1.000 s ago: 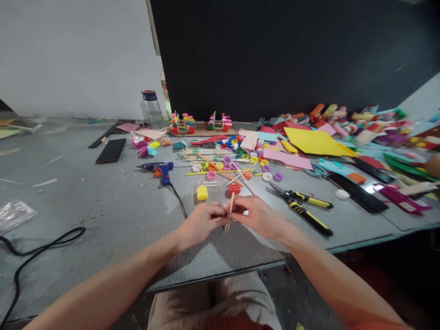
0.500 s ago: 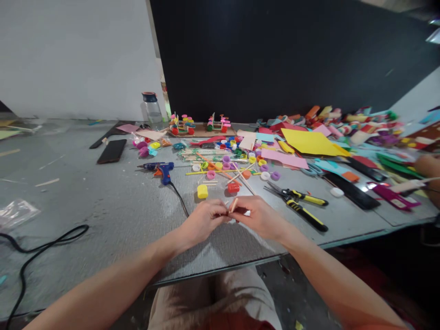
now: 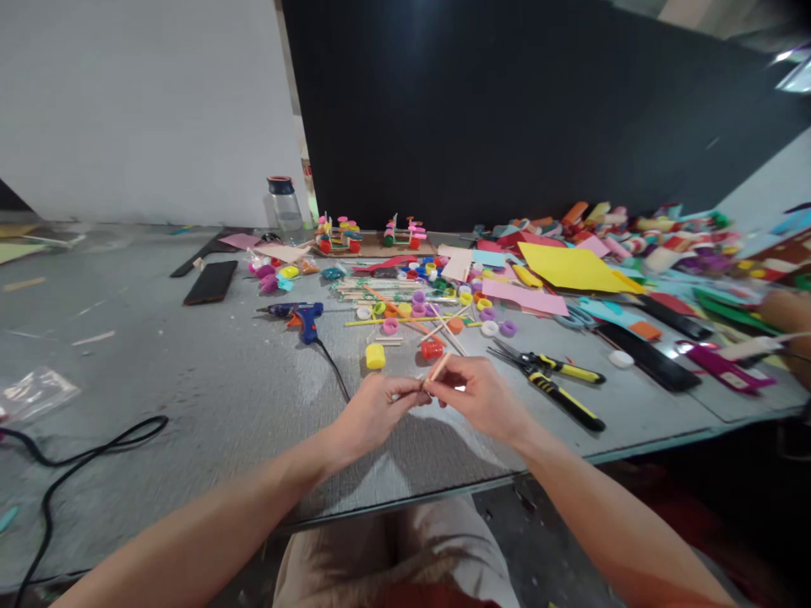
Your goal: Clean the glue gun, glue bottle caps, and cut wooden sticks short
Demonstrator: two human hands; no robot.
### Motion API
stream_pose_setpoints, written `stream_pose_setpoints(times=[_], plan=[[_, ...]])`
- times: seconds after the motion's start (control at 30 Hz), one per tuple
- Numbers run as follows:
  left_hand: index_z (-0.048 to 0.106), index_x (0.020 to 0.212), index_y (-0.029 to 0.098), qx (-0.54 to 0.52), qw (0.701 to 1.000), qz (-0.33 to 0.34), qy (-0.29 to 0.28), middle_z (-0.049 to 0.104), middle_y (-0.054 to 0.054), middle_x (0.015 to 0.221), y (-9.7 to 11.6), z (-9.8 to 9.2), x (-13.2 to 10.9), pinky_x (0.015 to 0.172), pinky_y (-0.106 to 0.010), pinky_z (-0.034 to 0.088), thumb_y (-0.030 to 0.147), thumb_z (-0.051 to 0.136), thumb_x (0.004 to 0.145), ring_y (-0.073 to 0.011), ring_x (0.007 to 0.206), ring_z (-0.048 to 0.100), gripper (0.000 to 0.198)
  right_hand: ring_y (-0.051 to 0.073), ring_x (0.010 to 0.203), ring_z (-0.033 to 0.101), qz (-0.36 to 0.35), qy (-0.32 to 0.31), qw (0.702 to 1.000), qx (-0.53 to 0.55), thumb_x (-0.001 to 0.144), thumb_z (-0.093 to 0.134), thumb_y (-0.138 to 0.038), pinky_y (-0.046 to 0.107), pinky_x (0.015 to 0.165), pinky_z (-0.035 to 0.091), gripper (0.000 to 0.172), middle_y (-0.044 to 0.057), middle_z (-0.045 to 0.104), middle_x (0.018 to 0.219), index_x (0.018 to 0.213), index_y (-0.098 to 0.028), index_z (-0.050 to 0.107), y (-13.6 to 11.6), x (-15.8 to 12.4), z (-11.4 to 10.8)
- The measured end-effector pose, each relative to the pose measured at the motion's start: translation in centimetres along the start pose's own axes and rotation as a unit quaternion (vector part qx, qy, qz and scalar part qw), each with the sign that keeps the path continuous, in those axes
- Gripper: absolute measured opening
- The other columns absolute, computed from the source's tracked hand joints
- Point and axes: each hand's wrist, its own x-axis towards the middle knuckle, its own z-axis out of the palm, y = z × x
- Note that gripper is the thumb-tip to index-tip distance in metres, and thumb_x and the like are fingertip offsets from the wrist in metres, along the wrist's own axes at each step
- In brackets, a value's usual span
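My right hand (image 3: 476, 390) pinches a short pale wooden stick (image 3: 438, 366), which slants up from the fingertips. My left hand (image 3: 380, 409) is closed too, its fingertips meeting those of the right; whatever lies between them is too small to make out. Just beyond the hands are a yellow cap-like piece (image 3: 375, 356) and a red one (image 3: 432, 350). A blue glue gun (image 3: 307, 321) lies to the left with its cable running toward my left hand. Yellow-and-black pliers (image 3: 557, 390) rest on the right.
Coloured caps and rings, sticks and paper sheets (image 3: 570, 268) spread across the back of the grey table (image 3: 241, 380). Two small wheeled models (image 3: 403, 232) and a bottle (image 3: 285, 207) stand behind. A black phone (image 3: 211, 282) lies left; another person's hand (image 3: 786, 311) shows far right.
The pale stick stands out farther from my right fingertips and leans more to the right. Both hands stay together. The whole view has shifted slightly.
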Motion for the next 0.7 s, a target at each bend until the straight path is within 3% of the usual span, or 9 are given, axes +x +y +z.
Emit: stream_pose_setpoints(times=[0.1, 0.2, 0.3, 0.4, 0.5, 0.6, 0.7], plan=[[0.080, 0.084, 0.017, -0.032, 0.999, -0.020, -0.004, 0.075, -0.003, 0.077, -0.1, 0.1, 0.0, 0.074, -0.028, 0.046, 0.029, 0.059, 0.093, -0.0185, 0.077, 0.065, 0.026, 0.014, 0.063, 0.063, 0.009, -0.009, 1.000, -0.014, 0.094, 0.060, -0.034, 0.027, 0.059, 0.052, 0.021, 0.001, 0.069, 0.072, 0.080, -0.019, 0.065, 0.1, 0.3, 0.1], [0.079, 0.081, 0.016, -0.075, 0.996, -0.043, -0.009, 0.075, -0.004, 0.074, -0.1, 0.1, 0.2, 0.072, -0.029, 0.047, 0.032, 0.061, 0.092, -0.0182, 0.074, 0.064, 0.027, 0.015, 0.068, 0.067, 0.021, -0.006, 0.998, -0.061, 0.095, 0.058, -0.040, 0.028, 0.064, 0.055, 0.024, 0.003, 0.072, 0.079, 0.087, -0.020, 0.067, 0.6, 0.0, -1.4], [0.077, 0.073, 0.015, -0.129, 0.989, -0.066, -0.006, 0.075, -0.006, 0.073, 0.2, -0.1, 0.5, 0.074, -0.031, 0.050, 0.035, 0.066, 0.089, -0.0183, 0.072, 0.066, 0.028, 0.022, 0.087, 0.070, 0.052, 0.053, 0.985, -0.157, 0.096, 0.054, -0.050, 0.037, 0.079, 0.057, 0.034, 0.008, 0.074, 0.098, 0.108, -0.021, 0.065, 2.6, -1.3, -5.2], [0.077, 0.077, 0.014, -0.189, 0.978, -0.089, -0.004, 0.077, -0.009, 0.074, 0.5, -0.4, 0.6, 0.077, -0.034, 0.054, 0.040, 0.072, 0.084, -0.0199, 0.073, 0.069, 0.027, 0.038, 0.110, 0.064, 0.107, 0.106, 0.944, -0.294, 0.087, 0.059, -0.057, 0.058, 0.095, 0.049, 0.050, 0.021, 0.068, 0.118, 0.118, -0.017, 0.063, 5.9, -3.6, -10.2], [0.077, 0.084, 0.013, -0.240, 0.965, -0.108, -0.005, 0.078, -0.010, 0.077, 0.6, -0.5, 0.6, 0.079, -0.038, 0.056, 0.044, 0.076, 0.080, -0.0212, 0.074, 0.072, 0.031, 0.052, 0.105, 0.063, 0.160, 0.081, 0.906, -0.383, 0.069, 0.072, -0.063, 0.069, 0.088, 0.047, 0.066, 0.028, 0.069, 0.114, 0.111, -0.013, 0.068, 9.2, -5.9, -14.6], [0.077, 0.086, 0.013, -0.273, 0.954, -0.123, -0.013, 0.079, -0.009, 0.077, 0.7, -0.6, 0.4, 0.079, -0.038, 0.057, 0.045, 0.079, 0.078, -0.0206, 0.075, 0.073, 0.033, 0.045, 0.103, 0.067, 0.167, 0.034, 0.889, -0.424, 0.072, 0.068, -0.064, 0.057, 0.085, 0.052, 0.062, 0.025, 0.070, 0.116, 0.112, -0.016, 0.070, 11.2, -7.5, -16.9], [0.077, 0.088, 0.013, -0.294, 0.946, -0.135, -0.021, 0.079, -0.008, 0.078, 0.8, -0.7, 0.4, 0.074, -0.034, 0.057, 0.045, 0.080, 0.077, -0.0188, 0.073, 0.073, 0.033, 0.039, 0.104, 0.068, 0.143, 0.002, 0.881, -0.451, 0.080, 0.063, -0.059, 0.048, 0.087, 0.053, 0.053, 0.021, 0.070, 0.115, 0.114, -0.019, 0.070, 11.9, -8.1, -17.4]])
